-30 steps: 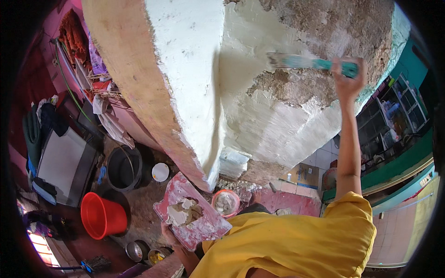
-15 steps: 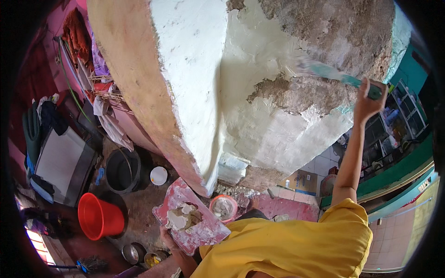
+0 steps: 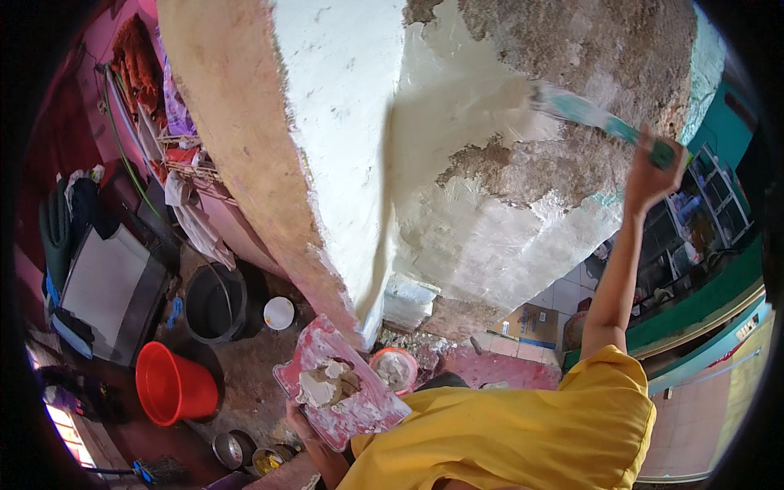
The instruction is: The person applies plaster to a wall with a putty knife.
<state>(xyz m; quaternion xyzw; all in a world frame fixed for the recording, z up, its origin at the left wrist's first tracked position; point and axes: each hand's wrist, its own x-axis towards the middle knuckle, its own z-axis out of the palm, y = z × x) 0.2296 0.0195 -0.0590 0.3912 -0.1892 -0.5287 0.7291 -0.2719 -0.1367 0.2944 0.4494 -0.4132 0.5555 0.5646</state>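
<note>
My right hand is wrapped round the green handle of a putty knife, raised at the upper right. Its far end, whitish and a little blurred, meets the wall, where smooth pale putty borders rough brown-grey patches. Low in the middle, my left hand grips a red mortar board by its left edge, fingers mostly hidden beneath. A lump of pale putty sits on the board, whose surface is smeared white.
Beside the board is a small red-rimmed tub of pale mix. A red bucket, a black bucket and a white lid-like round stand on the floor at left. A cardboard box lies by the wall's foot; a green ledge runs at right.
My right hand has shifted slightly, and the putty knife's far end has moved a little up the wall. Smooth putty shows along its path. The board has barely moved.
</note>
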